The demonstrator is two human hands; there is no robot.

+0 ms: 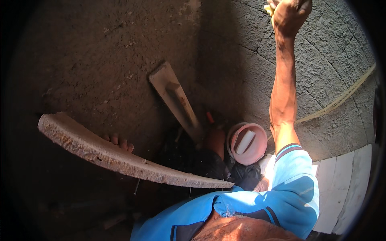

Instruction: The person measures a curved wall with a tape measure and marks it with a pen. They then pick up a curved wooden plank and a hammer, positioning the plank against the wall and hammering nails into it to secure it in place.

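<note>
My right hand [292, 19] is raised at the top against the rough grey wall. Its fingers are closed around a small pale yellow piece [268, 9], mostly hidden, whose kind I cannot make out. At the left, the fingers of my left hand [120, 143] curl over the far edge of a long, mortar-crusted wooden board [120, 158]; the rest of that hand is hidden beneath. Several nails [137, 186] stick out below the board. Beyond it, a long wooden plastering float [175, 96] with a handle leans at a slant.
A pink bucket [261, 146] with a white cylindrical object [245, 142] inside stands right of the float. A yellow strip [341, 98] curves across the scored grey wall [321, 44]. White panels [341, 184] line the lower right. The left side lies in deep shadow.
</note>
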